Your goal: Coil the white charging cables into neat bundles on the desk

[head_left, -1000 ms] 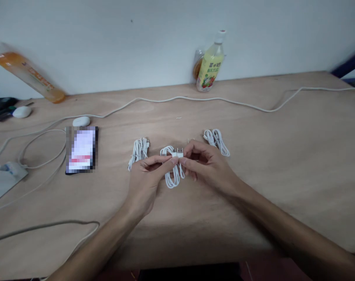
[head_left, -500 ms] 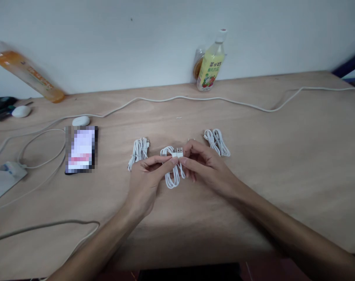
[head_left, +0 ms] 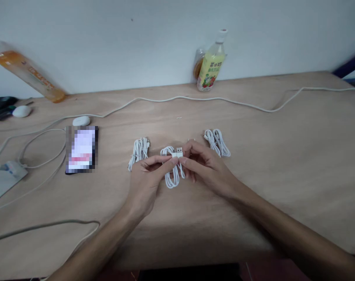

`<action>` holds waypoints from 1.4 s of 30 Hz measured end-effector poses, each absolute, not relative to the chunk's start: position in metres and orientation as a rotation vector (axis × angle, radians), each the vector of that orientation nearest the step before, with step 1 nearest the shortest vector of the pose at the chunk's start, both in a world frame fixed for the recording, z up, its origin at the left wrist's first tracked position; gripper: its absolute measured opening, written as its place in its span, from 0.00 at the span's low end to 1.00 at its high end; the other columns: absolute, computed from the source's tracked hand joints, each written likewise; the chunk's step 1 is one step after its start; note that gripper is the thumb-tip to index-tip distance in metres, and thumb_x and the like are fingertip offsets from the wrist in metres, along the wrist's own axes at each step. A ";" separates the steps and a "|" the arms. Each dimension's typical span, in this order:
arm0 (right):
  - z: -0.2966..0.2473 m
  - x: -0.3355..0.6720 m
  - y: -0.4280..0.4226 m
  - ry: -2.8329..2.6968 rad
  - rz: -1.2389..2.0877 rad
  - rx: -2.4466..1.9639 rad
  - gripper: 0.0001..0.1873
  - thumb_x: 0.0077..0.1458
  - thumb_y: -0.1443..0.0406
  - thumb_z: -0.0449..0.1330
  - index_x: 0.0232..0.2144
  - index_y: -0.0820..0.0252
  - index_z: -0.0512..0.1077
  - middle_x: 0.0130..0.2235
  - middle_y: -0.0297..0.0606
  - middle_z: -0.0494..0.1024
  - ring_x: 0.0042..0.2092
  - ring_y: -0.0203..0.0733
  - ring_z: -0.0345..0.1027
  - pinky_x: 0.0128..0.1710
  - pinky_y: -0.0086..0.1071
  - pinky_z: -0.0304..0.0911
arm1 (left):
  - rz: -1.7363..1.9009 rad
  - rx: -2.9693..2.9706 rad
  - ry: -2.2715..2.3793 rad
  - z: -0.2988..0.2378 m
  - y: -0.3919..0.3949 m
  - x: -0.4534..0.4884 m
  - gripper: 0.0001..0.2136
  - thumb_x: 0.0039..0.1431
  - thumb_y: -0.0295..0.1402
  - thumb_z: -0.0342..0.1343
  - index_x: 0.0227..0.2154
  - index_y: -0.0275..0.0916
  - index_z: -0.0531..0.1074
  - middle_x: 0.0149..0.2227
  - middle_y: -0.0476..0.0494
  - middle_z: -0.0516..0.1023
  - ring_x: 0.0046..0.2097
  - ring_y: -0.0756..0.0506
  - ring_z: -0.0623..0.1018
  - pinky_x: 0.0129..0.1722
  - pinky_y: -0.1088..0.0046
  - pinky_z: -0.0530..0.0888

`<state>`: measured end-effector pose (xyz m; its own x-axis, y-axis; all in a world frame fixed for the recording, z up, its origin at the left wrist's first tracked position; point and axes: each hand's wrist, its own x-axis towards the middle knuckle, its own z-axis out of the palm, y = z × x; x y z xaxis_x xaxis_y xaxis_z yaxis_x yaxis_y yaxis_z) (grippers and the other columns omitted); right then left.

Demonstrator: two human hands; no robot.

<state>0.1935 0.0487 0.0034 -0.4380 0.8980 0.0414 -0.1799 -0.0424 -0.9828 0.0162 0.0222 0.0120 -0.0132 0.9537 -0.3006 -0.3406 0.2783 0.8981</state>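
Note:
Between both hands is a coiled white USB cable (head_left: 172,180), its loops hanging below the fingers. My left hand (head_left: 148,177) pinches a white plug with a metal end between thumb and forefinger. Right beside it, my right hand (head_left: 206,166) pinches a USB-A plug (head_left: 179,153), metal end pointing away from me. The two plugs sit side by side, seemingly touching. Two tiny pins stick out beyond my right fingers; what they belong to is hidden. A bundled white cable (head_left: 139,148) lies just past my left hand, and another bundle (head_left: 217,142) lies beyond my right.
Left of the hands lies a blurred-out phone (head_left: 81,150), with a white case (head_left: 81,121) behind it. A long white cord (head_left: 180,97) crosses the wooden table (head_left: 282,156). Against the wall lean a yellow drink bottle (head_left: 211,64) and an orange one (head_left: 33,74).

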 end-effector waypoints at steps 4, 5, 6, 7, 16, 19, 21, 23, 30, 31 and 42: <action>0.003 0.194 0.049 -1.377 1.616 -0.814 0.18 0.67 0.51 0.69 0.34 0.55 0.71 0.28 0.27 0.71 0.26 0.32 0.63 0.23 0.26 0.62 | 1.187 0.711 1.146 0.012 0.022 0.017 0.09 0.47 0.36 0.80 0.30 0.41 0.90 0.36 0.41 0.91 0.32 0.49 0.82 0.38 0.72 0.78; 0.003 0.194 0.049 -1.378 1.615 -0.818 0.18 0.67 0.51 0.69 0.34 0.55 0.71 0.28 0.28 0.72 0.26 0.32 0.64 0.23 0.26 0.62 | 1.191 0.710 1.147 0.012 0.022 0.017 0.09 0.47 0.36 0.80 0.30 0.41 0.90 0.37 0.42 0.91 0.32 0.50 0.82 0.39 0.72 0.78; 0.003 0.194 0.049 -1.379 1.615 -0.822 0.18 0.67 0.51 0.69 0.34 0.55 0.71 0.28 0.28 0.72 0.26 0.32 0.64 0.23 0.26 0.62 | 1.193 0.710 1.148 0.013 0.022 0.018 0.08 0.47 0.36 0.80 0.30 0.41 0.90 0.37 0.42 0.91 0.33 0.50 0.82 0.39 0.72 0.79; 0.003 0.194 0.049 -1.380 1.614 -0.826 0.18 0.67 0.51 0.69 0.34 0.55 0.71 0.28 0.28 0.72 0.26 0.33 0.64 0.23 0.26 0.62 | 1.194 0.711 1.147 0.013 0.022 0.018 0.08 0.47 0.36 0.80 0.30 0.41 0.90 0.37 0.42 0.91 0.33 0.50 0.82 0.39 0.72 0.79; 0.004 0.193 0.048 -1.394 1.595 -0.853 0.20 0.67 0.49 0.69 0.33 0.55 0.70 0.28 0.28 0.71 0.26 0.33 0.63 0.23 0.27 0.62 | 1.194 0.699 1.143 0.012 0.023 0.017 0.10 0.46 0.37 0.81 0.30 0.42 0.90 0.35 0.43 0.90 0.33 0.49 0.83 0.40 0.72 0.80; 0.005 0.193 0.048 -1.403 1.591 -0.847 0.20 0.67 0.49 0.68 0.34 0.55 0.70 0.28 0.28 0.71 0.26 0.33 0.63 0.23 0.27 0.62 | 1.197 0.701 1.144 0.011 0.023 0.017 0.10 0.45 0.37 0.82 0.30 0.42 0.90 0.35 0.43 0.90 0.34 0.49 0.83 0.40 0.72 0.80; 0.005 0.193 0.048 -1.406 1.588 -0.848 0.20 0.67 0.49 0.68 0.34 0.55 0.70 0.28 0.28 0.72 0.27 0.33 0.64 0.23 0.27 0.62 | 1.201 0.704 1.131 0.012 0.022 0.017 0.10 0.46 0.37 0.82 0.30 0.42 0.90 0.35 0.42 0.90 0.34 0.49 0.83 0.41 0.72 0.80; 0.005 0.194 0.048 -1.411 1.583 -0.848 0.20 0.67 0.49 0.68 0.34 0.55 0.70 0.28 0.28 0.72 0.27 0.33 0.64 0.23 0.27 0.62 | 1.198 0.699 1.128 0.012 0.022 0.017 0.10 0.46 0.37 0.81 0.30 0.42 0.90 0.35 0.42 0.91 0.34 0.49 0.83 0.40 0.72 0.80; 0.004 0.194 0.047 -1.422 1.559 -0.853 0.20 0.68 0.49 0.68 0.33 0.55 0.69 0.28 0.28 0.71 0.27 0.33 0.63 0.23 0.27 0.61 | 1.188 0.680 1.130 0.012 0.022 0.017 0.10 0.46 0.37 0.82 0.31 0.42 0.90 0.36 0.42 0.91 0.35 0.50 0.83 0.40 0.75 0.80; 0.004 0.193 0.047 -1.423 1.556 -0.854 0.20 0.68 0.49 0.68 0.33 0.55 0.69 0.28 0.28 0.71 0.27 0.33 0.63 0.23 0.27 0.61 | 1.182 0.679 1.131 0.012 0.022 0.017 0.10 0.46 0.37 0.82 0.31 0.42 0.90 0.36 0.42 0.91 0.35 0.50 0.84 0.40 0.75 0.80; 0.006 0.192 0.045 -1.440 1.503 -0.897 0.18 0.68 0.52 0.67 0.32 0.55 0.68 0.28 0.26 0.69 0.27 0.34 0.61 0.26 0.29 0.57 | 1.158 0.639 1.126 0.013 0.023 0.019 0.13 0.44 0.39 0.83 0.33 0.42 0.90 0.38 0.41 0.91 0.38 0.48 0.85 0.45 0.72 0.81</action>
<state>0.1925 0.0454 0.0065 -0.3840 0.9216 0.0570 -0.0967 0.0212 -0.9951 0.0186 0.0233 0.0133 -0.0080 0.9354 -0.3534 -0.3797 0.3241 0.8665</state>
